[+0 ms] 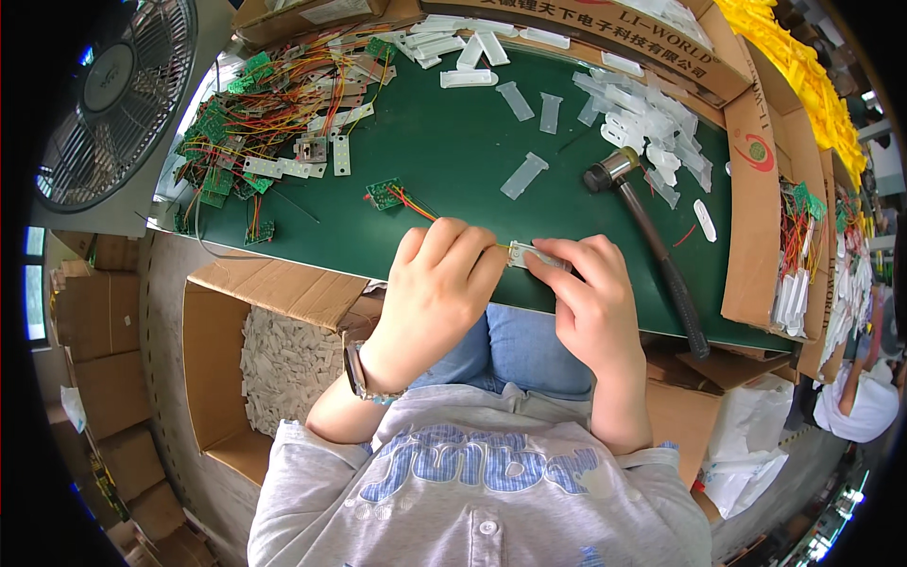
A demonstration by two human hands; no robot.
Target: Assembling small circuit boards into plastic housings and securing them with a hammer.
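Grey shirt [472, 491] up close, then both my hands, left hand [436, 283] and right hand [590, 307], pinching a small white clip piece [525, 254] at the green table [453, 161] edge, with heaps of wired boards [255, 104] looking still undone, I'd guess.

left hand [436, 283], right hand [590, 298], small white casing [525, 254]

Small white plastic piece [522, 253] with red-yellow wires, at the green mat's near edge.
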